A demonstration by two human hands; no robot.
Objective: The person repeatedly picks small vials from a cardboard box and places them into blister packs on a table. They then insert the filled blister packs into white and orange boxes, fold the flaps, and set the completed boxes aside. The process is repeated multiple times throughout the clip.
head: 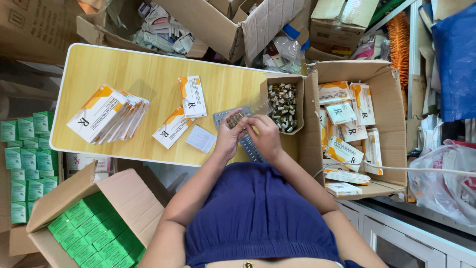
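Hands meet over the near edge of the yellow table (148, 69) in my one head view. My left hand (229, 139) and right hand (264, 135) together pinch a small row of vials (235, 119) at their fingertips, just above a grey tray (248, 144) lying under them. The row's long axis runs slantwise, rising toward the small box of vials (283, 106) just beside the right hand. A white leaflet (201, 138) lies near the left hand.
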